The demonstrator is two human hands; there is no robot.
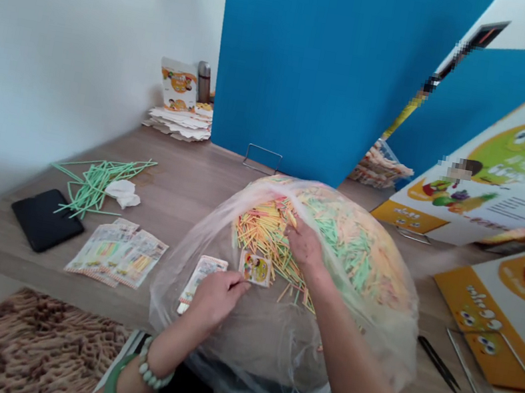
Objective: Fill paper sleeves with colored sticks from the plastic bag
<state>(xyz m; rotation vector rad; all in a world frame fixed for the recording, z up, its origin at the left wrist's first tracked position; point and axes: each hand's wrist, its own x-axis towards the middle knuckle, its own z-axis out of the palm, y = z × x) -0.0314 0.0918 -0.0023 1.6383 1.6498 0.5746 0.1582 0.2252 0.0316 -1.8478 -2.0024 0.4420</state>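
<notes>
Clear plastic bag (264,359) sits on the worktop (182,189), heaped with coloured straws (266,231). The right hand (305,246) lies inside, fingers loosely curled on the straws, which run mostly away to its left. The left hand (216,295) pinches a small printed packet (256,268), just below the right hand.
</notes>
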